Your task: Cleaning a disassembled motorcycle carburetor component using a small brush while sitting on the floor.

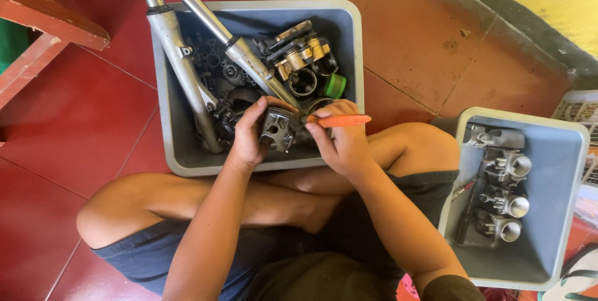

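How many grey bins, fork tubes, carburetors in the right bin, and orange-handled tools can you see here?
Grey bins: 2, one at the knees and one at the right
Fork tubes: 2
Carburetors in the right bin: 3
Orange-handled tool, in the right hand: 1
Total: 8

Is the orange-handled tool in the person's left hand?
No, the right hand holds the orange-handled tool; the left hand grips a grey metal part.

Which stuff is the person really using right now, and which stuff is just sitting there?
In use:
left hand
small metal part
right hand
orange-handled tool

Just lying about:
fork tubes
brass-coloured part
green cap
three metal carburettor-like parts
right grey tub
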